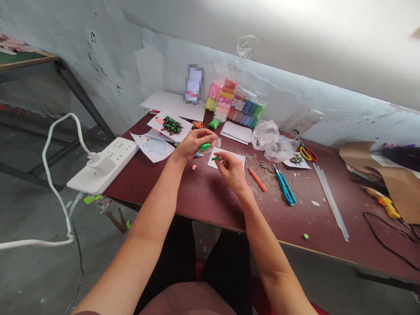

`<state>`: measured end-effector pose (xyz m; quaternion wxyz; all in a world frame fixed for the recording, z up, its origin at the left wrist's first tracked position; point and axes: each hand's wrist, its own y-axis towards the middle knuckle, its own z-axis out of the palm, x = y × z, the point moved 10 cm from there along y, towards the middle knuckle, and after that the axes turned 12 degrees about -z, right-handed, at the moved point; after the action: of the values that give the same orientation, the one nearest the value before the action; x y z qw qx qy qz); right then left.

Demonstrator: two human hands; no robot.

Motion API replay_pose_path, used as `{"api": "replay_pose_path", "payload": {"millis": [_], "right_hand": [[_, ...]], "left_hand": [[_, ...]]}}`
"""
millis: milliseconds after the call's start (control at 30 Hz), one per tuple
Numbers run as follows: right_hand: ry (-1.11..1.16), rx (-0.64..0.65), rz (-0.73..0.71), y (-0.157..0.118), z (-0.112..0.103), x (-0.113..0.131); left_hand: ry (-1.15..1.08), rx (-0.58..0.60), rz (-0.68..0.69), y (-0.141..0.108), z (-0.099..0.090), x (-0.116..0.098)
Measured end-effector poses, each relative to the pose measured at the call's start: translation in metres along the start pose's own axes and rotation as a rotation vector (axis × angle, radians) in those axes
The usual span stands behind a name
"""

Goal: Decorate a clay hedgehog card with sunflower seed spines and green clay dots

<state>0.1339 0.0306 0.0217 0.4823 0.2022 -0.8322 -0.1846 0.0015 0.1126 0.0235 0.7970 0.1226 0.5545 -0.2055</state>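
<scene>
Above the middle of the table, my left hand [190, 144] pinches a small clear packet of bright green modelling clay [204, 147]. My right hand [232, 171] is just to its right, fingers closed on a small piece of darker green clay [215, 158]. Partly hidden under my right hand lies a white sheet of paper [241, 159]. A small pink lump of clay [194, 167] sits on the table below my left hand. To the left rests a card [183, 124] with a hedgehog figure [172, 125] covered in green and dark pieces.
An orange tool [257, 180], a teal utility knife [285, 186], scissors [309, 153] and glue sticks [331, 201] lie rightward. Clay packs [241, 107] stand by the wall. A white power strip [105, 168] juts over the left edge; a yellow glue gun [382, 202] lies far right.
</scene>
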Motion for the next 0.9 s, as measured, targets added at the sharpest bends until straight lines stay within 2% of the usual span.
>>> {"api": "replay_pose_path", "payload": {"millis": [167,333,433,567,633,800,900], "right_hand": [[-0.130,0.176,0.012,-0.006,0.036,0.005],[-0.139,0.283,-0.021,-0.009,0.051,0.013],[-0.145,0.188,0.012,-0.006,0.034,0.005],[0.007,-0.088,0.073,-0.002,-0.006,-0.011],[0.080,-0.180,0.074,-0.002,-0.019,-0.015],[0.052,-0.200,-0.014,0.001,-0.025,-0.008],[-0.055,-0.219,-0.058,0.001,-0.029,0.001]], "left_hand": [[-0.004,-0.007,0.029,-0.002,0.004,-0.005],[0.058,-0.009,0.012,-0.002,0.006,-0.001],[0.105,0.015,0.009,-0.001,0.008,0.001],[0.173,0.038,-0.025,0.001,0.012,0.007],[0.221,0.070,-0.054,0.001,0.018,0.011],[0.344,0.197,-0.091,-0.003,0.040,0.019],[0.375,0.217,-0.095,-0.003,0.046,0.021]]}}
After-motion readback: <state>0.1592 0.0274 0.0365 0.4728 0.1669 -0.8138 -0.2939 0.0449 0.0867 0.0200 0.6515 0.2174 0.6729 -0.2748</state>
